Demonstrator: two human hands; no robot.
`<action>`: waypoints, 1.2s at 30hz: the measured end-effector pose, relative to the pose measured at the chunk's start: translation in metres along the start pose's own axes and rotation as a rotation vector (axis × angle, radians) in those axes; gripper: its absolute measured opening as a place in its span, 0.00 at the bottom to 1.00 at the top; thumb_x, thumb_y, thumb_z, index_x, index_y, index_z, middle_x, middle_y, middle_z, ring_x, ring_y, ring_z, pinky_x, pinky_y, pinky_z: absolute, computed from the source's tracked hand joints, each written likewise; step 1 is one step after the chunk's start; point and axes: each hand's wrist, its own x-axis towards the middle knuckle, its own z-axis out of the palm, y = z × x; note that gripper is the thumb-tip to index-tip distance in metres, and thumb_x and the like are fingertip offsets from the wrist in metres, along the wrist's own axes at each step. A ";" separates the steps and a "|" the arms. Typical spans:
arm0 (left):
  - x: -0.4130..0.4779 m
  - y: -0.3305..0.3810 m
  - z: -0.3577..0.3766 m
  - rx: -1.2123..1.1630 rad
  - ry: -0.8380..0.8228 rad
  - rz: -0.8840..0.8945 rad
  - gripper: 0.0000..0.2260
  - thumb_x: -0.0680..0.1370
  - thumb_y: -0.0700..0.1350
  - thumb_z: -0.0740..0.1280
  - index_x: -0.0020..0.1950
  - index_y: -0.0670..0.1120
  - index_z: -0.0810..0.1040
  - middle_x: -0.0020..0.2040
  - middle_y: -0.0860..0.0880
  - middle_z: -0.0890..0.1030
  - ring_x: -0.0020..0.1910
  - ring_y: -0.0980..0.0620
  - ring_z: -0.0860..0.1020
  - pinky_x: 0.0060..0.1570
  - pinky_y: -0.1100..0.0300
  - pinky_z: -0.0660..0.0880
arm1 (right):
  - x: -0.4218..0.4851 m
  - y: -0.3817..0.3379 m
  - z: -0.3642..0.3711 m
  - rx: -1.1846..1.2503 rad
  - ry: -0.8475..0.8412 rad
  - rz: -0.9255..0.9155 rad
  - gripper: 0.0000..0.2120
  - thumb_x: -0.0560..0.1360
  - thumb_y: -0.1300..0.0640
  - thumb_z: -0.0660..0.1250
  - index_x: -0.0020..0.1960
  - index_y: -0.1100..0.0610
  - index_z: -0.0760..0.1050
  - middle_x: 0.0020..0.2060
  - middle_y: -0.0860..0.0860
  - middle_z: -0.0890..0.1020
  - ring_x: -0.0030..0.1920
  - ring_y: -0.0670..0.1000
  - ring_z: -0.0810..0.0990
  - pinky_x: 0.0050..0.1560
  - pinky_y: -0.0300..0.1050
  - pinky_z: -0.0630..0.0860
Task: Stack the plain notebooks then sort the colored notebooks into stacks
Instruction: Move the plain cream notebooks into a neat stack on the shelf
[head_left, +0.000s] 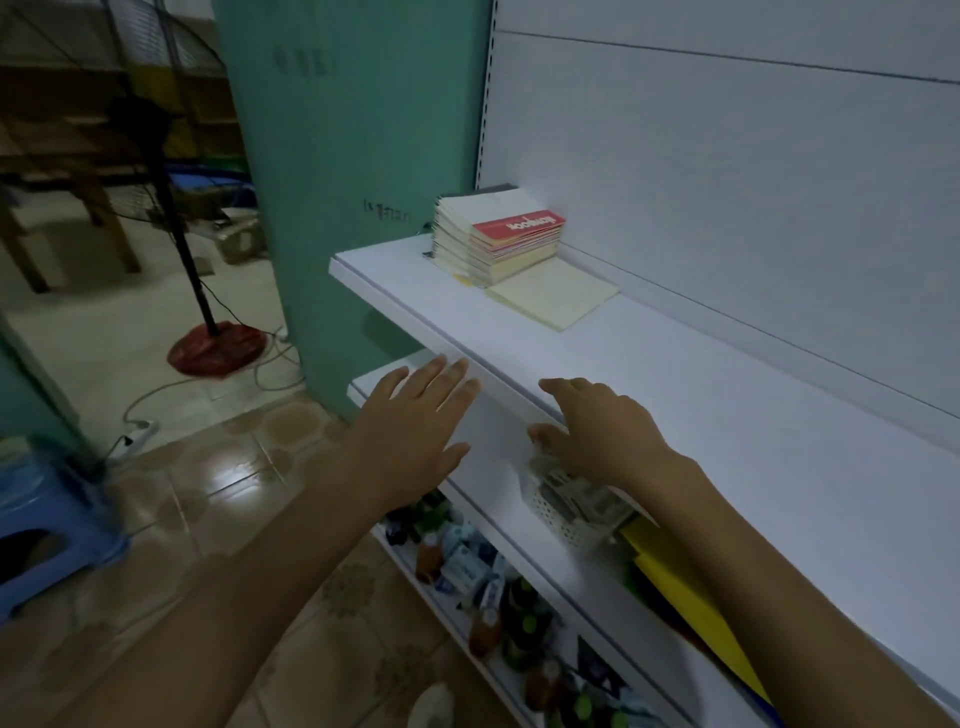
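Both hands are out in front of the long white metal shelf (727, 415), and neither holds a notebook.

Danger first, from the left. The tall stack of cream plain notebooks (457, 244) sits at the far left end of that shelf, near its side edge, and its layers look ragged. A hasty shove could fan it out or send it over the side. The red-covered notebook (519, 228) lies on top (a coloured one on the plain pile), and snatching it could drag plain ones along. Just right, a flat cream notebook (556, 299) lies alone, right against the stack's base.

Now the hands. The left hand (415, 431) is palm down with fingers spread, at the shelf's front lip. The right hand (597, 431) is over that lip, fingers loosely bent and empty, above a white perforated plastic basket (566, 514) on the shelf below.
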 end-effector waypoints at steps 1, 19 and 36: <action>0.004 -0.006 0.005 0.000 -0.004 0.008 0.30 0.69 0.55 0.74 0.66 0.43 0.74 0.69 0.42 0.72 0.67 0.43 0.72 0.60 0.45 0.72 | 0.012 0.001 0.002 0.005 -0.001 0.004 0.29 0.79 0.41 0.58 0.75 0.51 0.57 0.70 0.52 0.68 0.67 0.55 0.69 0.63 0.50 0.68; 0.174 -0.131 0.093 -0.847 -0.328 -0.155 0.25 0.78 0.54 0.64 0.73 0.54 0.63 0.66 0.54 0.72 0.56 0.57 0.74 0.56 0.62 0.71 | 0.284 0.055 0.050 0.078 -0.040 0.197 0.59 0.62 0.21 0.46 0.77 0.61 0.41 0.77 0.57 0.45 0.77 0.55 0.43 0.75 0.57 0.42; 0.271 -0.125 0.103 -1.648 -0.953 -0.366 0.21 0.76 0.63 0.59 0.54 0.47 0.77 0.41 0.43 0.84 0.37 0.43 0.83 0.38 0.53 0.81 | 0.220 -0.004 0.049 0.423 0.224 0.340 0.37 0.77 0.34 0.37 0.77 0.55 0.54 0.76 0.51 0.56 0.77 0.51 0.52 0.75 0.44 0.49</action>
